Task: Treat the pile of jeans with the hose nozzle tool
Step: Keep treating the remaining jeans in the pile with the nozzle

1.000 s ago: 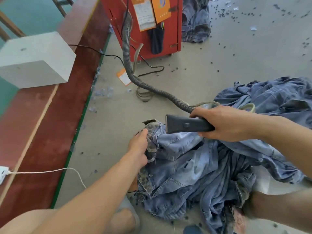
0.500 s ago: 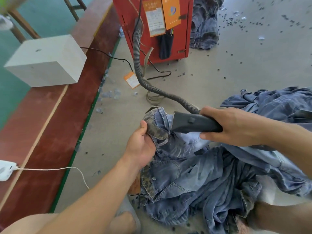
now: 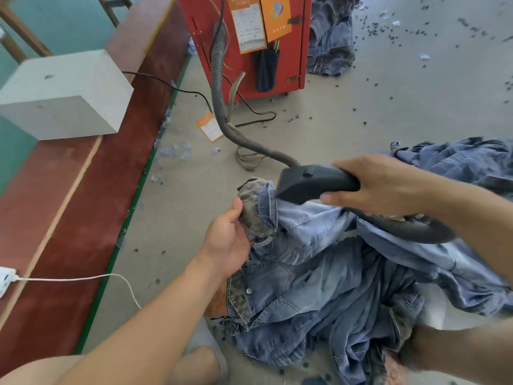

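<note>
Soft, floppy jeans (image 3: 319, 287) bunch easily, so left hand (image 3: 227, 240) pinches waistband taut, right hand (image 3: 380, 184) fingers wrapped round rigid nozzle (image 3: 308, 184).

- Hands: 2, left hand (image 3: 227, 241), right hand (image 3: 380, 186).
- Hose nozzle tool (image 3: 311, 183): 1.
- Jeans piles: 2, near pile (image 3: 347, 287), far pile (image 3: 330, 37).
- Red machine (image 3: 249, 68): 1.
- White block (image 3: 66, 95): 1, far left.
- Orange tag on floor (image 3: 210, 127): 1.
</note>
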Available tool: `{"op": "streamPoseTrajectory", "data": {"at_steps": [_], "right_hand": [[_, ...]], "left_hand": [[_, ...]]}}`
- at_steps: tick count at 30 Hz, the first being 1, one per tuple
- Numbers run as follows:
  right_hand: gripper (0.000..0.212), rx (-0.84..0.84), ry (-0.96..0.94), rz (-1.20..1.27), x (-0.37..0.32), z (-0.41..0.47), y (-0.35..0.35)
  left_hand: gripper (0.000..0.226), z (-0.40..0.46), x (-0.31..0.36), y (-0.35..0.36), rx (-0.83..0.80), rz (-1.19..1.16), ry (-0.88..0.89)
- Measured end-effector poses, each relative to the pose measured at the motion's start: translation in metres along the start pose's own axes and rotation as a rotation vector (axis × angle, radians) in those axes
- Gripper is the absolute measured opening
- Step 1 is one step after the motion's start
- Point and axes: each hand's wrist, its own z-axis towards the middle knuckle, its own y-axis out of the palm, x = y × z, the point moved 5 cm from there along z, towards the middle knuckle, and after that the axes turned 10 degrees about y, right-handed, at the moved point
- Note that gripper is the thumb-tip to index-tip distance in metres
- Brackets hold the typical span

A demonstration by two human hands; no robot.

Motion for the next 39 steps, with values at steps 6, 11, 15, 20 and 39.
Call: {"op": "streamPoseTrajectory", "data": {"at_steps": [6, 11, 15, 20, 39], "right_hand": [[0.024, 0.233, -0.022, -0.070, -0.017, 0.009, 0.010], [0.014, -0.116, -0.077, -0.106, -0.021, -0.004, 0.015], [0.020, 0.001, -0.041, -0.158, -0.024, 0.007, 0.034], [0.018, 0.025, 0.004, -0.031, -0.014, 0.011, 0.010], [0.016, -0.082, -0.047, -0.090, 0.001, 0.001, 0.012]], "left_hand": [[0.045, -0.003, -0.006, 0.015, -0.066, 0.216, 0.056], [0.047, 0.000, 0.000, 0.008, 0.000, 0.177, 0.067], [0.050, -0.006, -0.014, 0.014, -0.044, 0.096, -0.043], [0.047, -0.009, -0.013, 0.018, -0.013, 0.046, -0.049], [0.024, 0.000, 0.004, 0.007, 0.219, 0.058, -0.168]]}}
